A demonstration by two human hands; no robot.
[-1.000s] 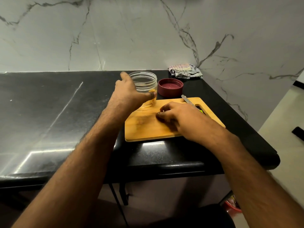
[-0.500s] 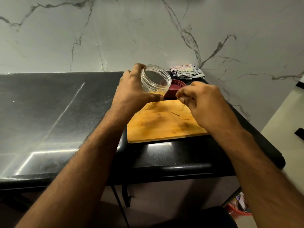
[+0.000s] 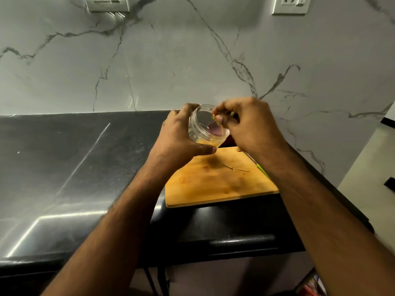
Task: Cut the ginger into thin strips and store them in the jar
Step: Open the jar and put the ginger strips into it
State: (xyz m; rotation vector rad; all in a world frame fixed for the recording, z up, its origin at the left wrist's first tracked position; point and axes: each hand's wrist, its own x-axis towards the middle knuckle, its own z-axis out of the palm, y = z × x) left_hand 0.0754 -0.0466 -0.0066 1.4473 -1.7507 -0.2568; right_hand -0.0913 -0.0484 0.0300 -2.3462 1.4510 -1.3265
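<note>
While your left hand (image 3: 181, 133) grips one clear, round plastic jar (image 3: 206, 127) and holds it tilted in the air above the far edge of one rectangular wooden cutting board (image 3: 213, 184), your right hand (image 3: 248, 122) pinches a few thin ginger strips (image 3: 213, 117) at the jar's open mouth. Pale yellow strips lie heaped at the jar's low side. About three stray ginger slivers (image 3: 235, 168) lie on the board, well apart from the jar. A bright green sliver of something (image 3: 262, 169) shows beside your right forearm; you cannot tell what it is. Two white wall sockets (image 3: 108, 3) sit high on the marble wall above the black stone counter (image 3: 74, 159).
</note>
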